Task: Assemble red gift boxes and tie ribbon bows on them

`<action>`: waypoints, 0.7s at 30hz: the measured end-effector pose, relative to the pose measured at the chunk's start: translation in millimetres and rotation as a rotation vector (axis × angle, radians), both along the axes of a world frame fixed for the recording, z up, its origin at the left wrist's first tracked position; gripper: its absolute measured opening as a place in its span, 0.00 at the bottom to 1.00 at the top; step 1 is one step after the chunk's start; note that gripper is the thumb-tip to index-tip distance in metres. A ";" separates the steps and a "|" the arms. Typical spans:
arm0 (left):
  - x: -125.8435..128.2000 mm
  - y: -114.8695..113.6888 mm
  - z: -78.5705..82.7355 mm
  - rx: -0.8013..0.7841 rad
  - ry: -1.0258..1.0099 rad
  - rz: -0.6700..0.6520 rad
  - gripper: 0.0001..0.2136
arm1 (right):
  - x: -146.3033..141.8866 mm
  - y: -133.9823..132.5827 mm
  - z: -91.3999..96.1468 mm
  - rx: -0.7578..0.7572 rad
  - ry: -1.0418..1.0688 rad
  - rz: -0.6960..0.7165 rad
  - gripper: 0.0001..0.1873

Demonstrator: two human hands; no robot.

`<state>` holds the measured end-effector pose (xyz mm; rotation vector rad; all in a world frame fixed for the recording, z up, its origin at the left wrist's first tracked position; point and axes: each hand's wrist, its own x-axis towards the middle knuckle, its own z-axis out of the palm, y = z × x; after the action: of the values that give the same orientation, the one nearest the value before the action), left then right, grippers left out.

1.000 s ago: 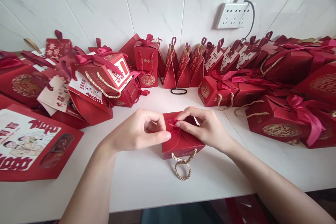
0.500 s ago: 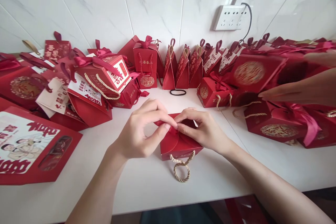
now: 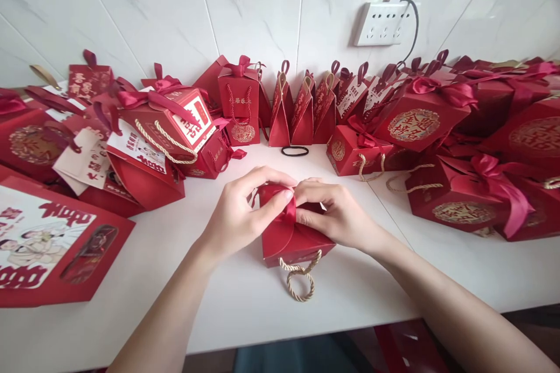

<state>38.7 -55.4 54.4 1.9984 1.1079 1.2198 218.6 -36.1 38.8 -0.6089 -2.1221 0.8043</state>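
Red box: the small red card box with angled sides (image 3: 297,247) stands on the white tabletop (image 3: 363,297), before the person and between the two hands; its curved top flaps are folded over, so its contents are hidden.
Look: glossy deep red, with a flat sloping top and a twisted gold rope handle (image 3: 301,287) hanging from the near side, its end curled in a ring on the tabletop.
Ribbon: a shiny red satin ribbon (image 3: 289,211) sits at the top centre, bunched between the fingers.
Left hand: thumb and fingers of the left hand (image 3: 247,207) pinch the ribbon.
Right hand: the right hand (image 3: 336,210) is bent in, thumb and curled fingers close together on the ribbon, nearly touching the left.
Windowed box: at far left, a larger red card box (image 3: 70,292) has a white printed label and a rounded clear window (image 3: 90,253); dark red items show inside, too unclear to name.
Stacked boxes: on the right, a ribboned red box with a gold round emblem (image 3: 413,122) rests on others; their insides are hidden.
Back row: upright red wedge-shaped packs (image 3: 280,122) stand near the white marbled wall (image 3: 258,11), behind a thin black loop (image 3: 294,155).
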 end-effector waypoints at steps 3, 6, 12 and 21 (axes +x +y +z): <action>-2.9 5.0 1.7 -0.116 0.046 0.008 0.05 | -0.2 0.4 -1.2 -0.028 0.016 0.001 0.08; -6.2 8.7 1.9 -0.150 0.066 0.027 0.06 | -0.1 0.9 -1.8 -0.064 0.026 -0.012 0.09; -7.6 14.0 -10.4 -0.113 -0.009 0.052 0.06 | -0.4 1.2 -3.6 -0.107 0.031 -0.043 0.06; -9.6 9.0 -3.2 -0.078 0.118 -0.051 0.04 | -4.9 -1.0 -9.1 -0.168 0.141 -0.158 0.05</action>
<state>29.2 -46.4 51.3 2.0478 1.1352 1.0287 213.7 -37.1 29.7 -0.7751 -1.8662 0.9148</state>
